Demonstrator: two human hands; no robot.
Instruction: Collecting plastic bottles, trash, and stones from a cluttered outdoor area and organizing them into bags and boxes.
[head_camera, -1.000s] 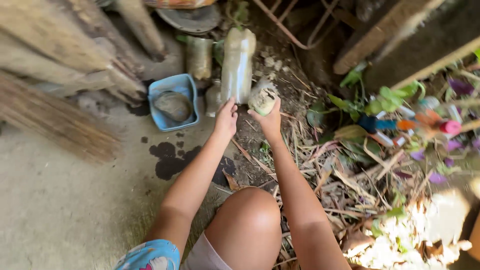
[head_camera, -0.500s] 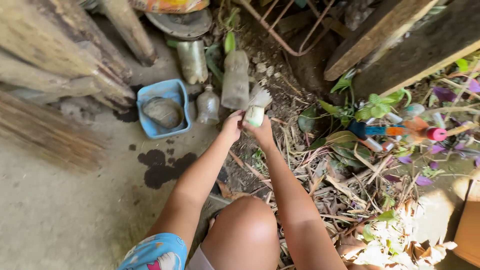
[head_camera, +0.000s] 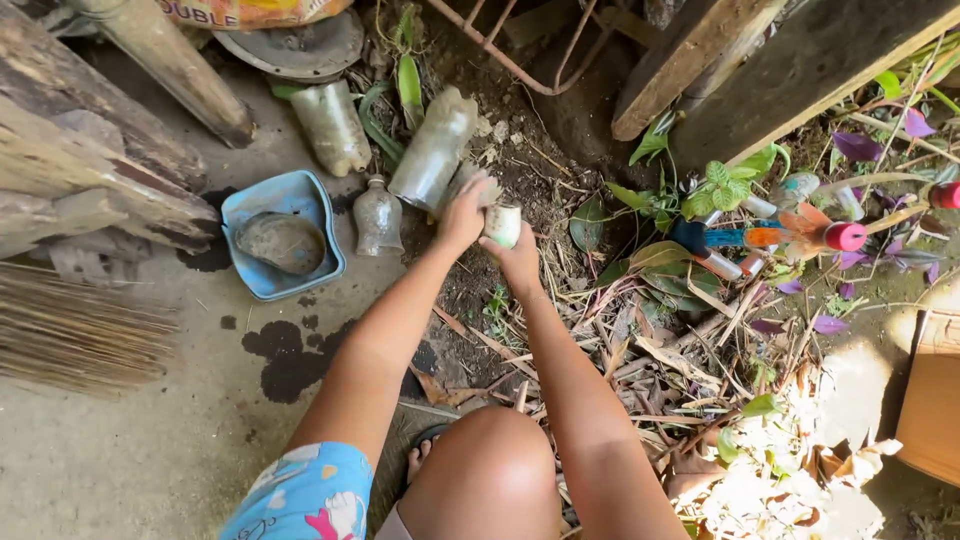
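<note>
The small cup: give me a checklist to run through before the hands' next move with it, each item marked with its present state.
1. Right hand grips the small cup: ok.
2. Left hand is on the cup's top: ok.
3. What is inside the cup: cannot tell, the hands cover it.
4. Big plastic bottle lies on the soil just behind the hands, tilted: ok.
5. Little glass bottle stands upright, apart from the hands: ok.
6. Blue tub sits clear of the hands, to their left: ok.
</note>
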